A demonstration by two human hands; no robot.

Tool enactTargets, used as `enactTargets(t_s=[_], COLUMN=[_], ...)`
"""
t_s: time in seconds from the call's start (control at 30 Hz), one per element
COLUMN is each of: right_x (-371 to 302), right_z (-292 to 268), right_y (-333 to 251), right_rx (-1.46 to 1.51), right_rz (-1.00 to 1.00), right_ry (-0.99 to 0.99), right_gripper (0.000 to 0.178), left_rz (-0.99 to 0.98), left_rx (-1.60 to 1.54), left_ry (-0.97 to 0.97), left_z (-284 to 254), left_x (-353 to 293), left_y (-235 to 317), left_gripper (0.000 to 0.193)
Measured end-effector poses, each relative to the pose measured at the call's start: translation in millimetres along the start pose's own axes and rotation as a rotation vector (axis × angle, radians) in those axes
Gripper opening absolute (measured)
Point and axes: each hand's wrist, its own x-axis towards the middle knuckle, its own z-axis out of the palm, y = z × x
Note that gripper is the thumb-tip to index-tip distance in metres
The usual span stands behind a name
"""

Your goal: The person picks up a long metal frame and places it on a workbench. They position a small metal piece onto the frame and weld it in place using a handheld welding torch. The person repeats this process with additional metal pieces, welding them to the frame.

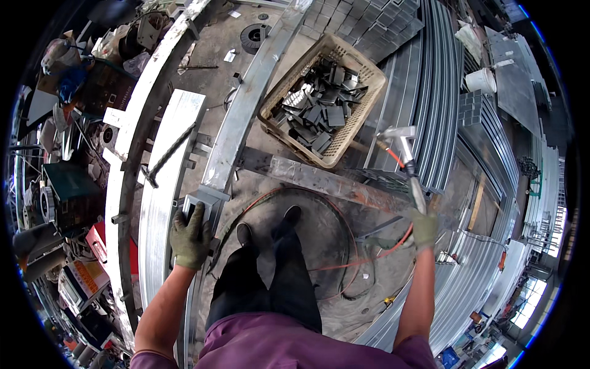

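Note:
My right hand (424, 230), in an olive work glove, is closed around the grip of a hammer (416, 190). The hammer is raised off to my right, its metal head (398, 132) pointing away from me. At left, my gloved left hand (189, 238) rests with fingers apart against the end of a square metal tube (203, 200), beside a long pale metal profile (166, 184). Whether a small piece lies under those fingers is hidden. A beige plastic basket (335, 147) ahead holds many small dark flat pieces (319, 104).
Bundled long metal profiles (439, 92) lie at right, with stacked square tubes (369, 27) behind the basket. A rusty beam (332, 178) crosses ahead of my feet. An orange hose (344, 264) loops over the floor. Tools and boxes (80, 283) crowd the left.

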Motion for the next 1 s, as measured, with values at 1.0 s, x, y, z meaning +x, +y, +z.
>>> enactTargets(t_s=[1.0], right_x=[-311], right_z=[15], right_y=[-199], right_rx=[0.446], right_rz=[-0.632], right_ry=[-0.114], right_gripper=[0.04], left_rz=[-0.009], left_rx=[-0.081], left_ry=[0.007], left_z=[-6], left_x=[-1], left_y=[-5], left_gripper=[0.061])
